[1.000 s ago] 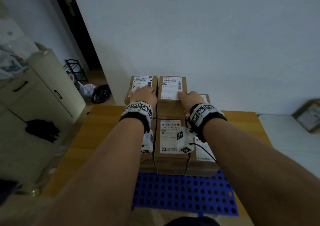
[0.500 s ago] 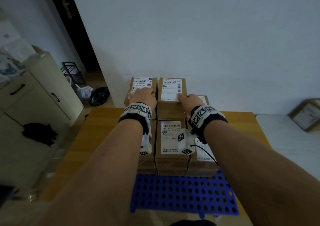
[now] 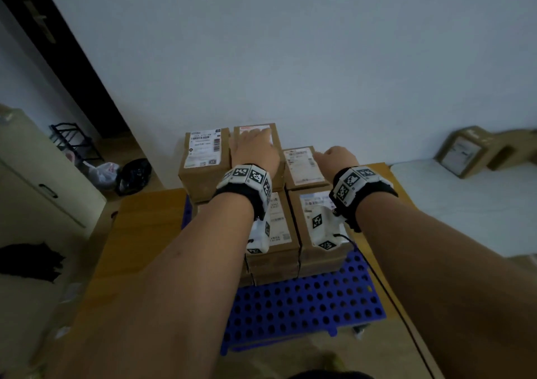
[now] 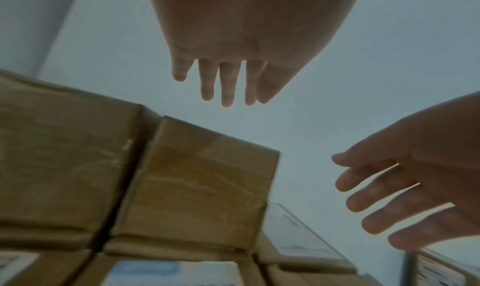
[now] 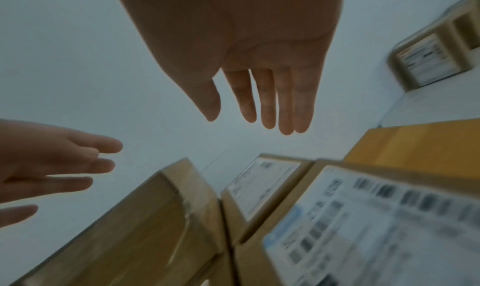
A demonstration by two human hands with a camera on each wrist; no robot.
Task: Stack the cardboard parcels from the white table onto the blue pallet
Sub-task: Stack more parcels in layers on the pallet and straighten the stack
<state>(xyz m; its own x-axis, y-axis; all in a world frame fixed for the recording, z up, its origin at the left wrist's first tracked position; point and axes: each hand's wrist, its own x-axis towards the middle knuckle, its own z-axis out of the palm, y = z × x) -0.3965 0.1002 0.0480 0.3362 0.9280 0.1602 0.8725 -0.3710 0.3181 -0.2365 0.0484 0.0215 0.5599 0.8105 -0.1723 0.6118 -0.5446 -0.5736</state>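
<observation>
Several labelled cardboard parcels are stacked on the blue pallet (image 3: 305, 306). Two parcels form the high back row: one at the left (image 3: 203, 158) and one beside it (image 3: 257, 130). My left hand (image 3: 253, 149) hovers over that second parcel with fingers straight, holding nothing; the left wrist view shows its fingers (image 4: 228, 80) against the wall above the box tops. My right hand (image 3: 334, 158) is open over the lower back-right parcel (image 3: 302, 165), its fingers (image 5: 270, 101) straight and empty. Two front parcels (image 3: 319, 213) lie under my wrists.
The white table (image 3: 465, 204) stands to the right with more cardboard parcels (image 3: 465, 152) on its far end. The pallet rests on a wooden platform (image 3: 139, 233). A cream cabinet (image 3: 35, 181), bags (image 3: 130, 175) and a dark doorway lie to the left.
Both hands have lifted off the two top parcels and shifted right. The view has turned right, bringing the white table's parcels further in.
</observation>
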